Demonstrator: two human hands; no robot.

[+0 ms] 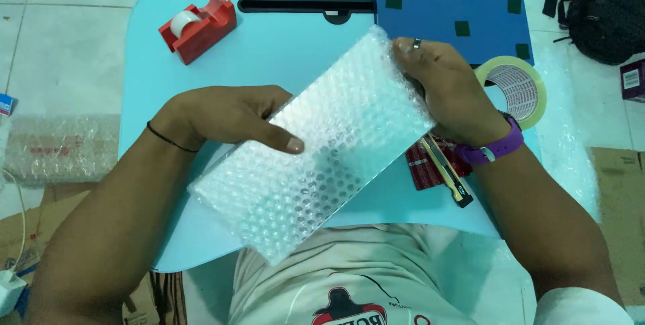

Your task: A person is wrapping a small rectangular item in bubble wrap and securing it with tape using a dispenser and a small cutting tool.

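A long flat object wrapped in clear bubble wrap (pixel 322 150) lies diagonally over the light blue lap table (pixel 282 43). My left hand (pixel 232 117) grips its left long edge, thumb pressed on top. My right hand (pixel 447 90), with a ring and a purple wristband, holds the far right end, fingers curled over the wrap. What is inside the wrap is hidden.
A red tape dispenser (pixel 199 24) stands at the table's back left. A blue box (pixel 457 19) and a roll of clear tape (pixel 519 88) lie at the back right. A yellow utility knife (pixel 447 170) rests on a red item under my right wrist. Cardboard and bubble wrap (pixel 54 147) lie on the floor.
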